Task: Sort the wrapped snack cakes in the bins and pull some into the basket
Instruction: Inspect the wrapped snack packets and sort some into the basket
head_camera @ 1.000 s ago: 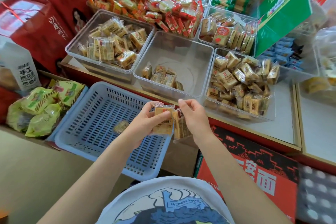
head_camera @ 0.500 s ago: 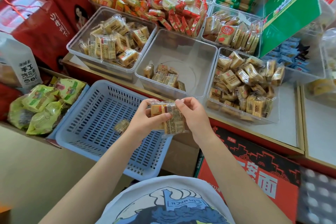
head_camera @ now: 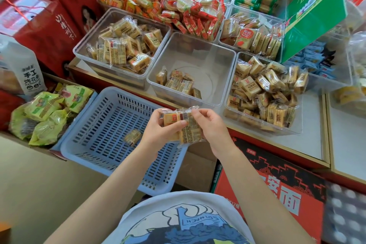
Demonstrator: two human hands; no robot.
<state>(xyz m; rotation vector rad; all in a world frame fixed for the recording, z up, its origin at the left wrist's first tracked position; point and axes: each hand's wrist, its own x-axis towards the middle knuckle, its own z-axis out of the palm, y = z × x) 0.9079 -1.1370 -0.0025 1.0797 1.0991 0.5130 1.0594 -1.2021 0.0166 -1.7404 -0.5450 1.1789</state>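
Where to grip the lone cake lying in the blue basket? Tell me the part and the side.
Take the cake across its two long sides, fingers coming straight down from above. It lies flat and alone on the basket floor, so nothing blocks its edges; the walls hinder a sideways reach.

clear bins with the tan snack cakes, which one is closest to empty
The middle bin, straight beyond the hands. Only a small cluster of cakes sits at its near edge, the floor otherwise bare; the left bin and right bin are heaped.
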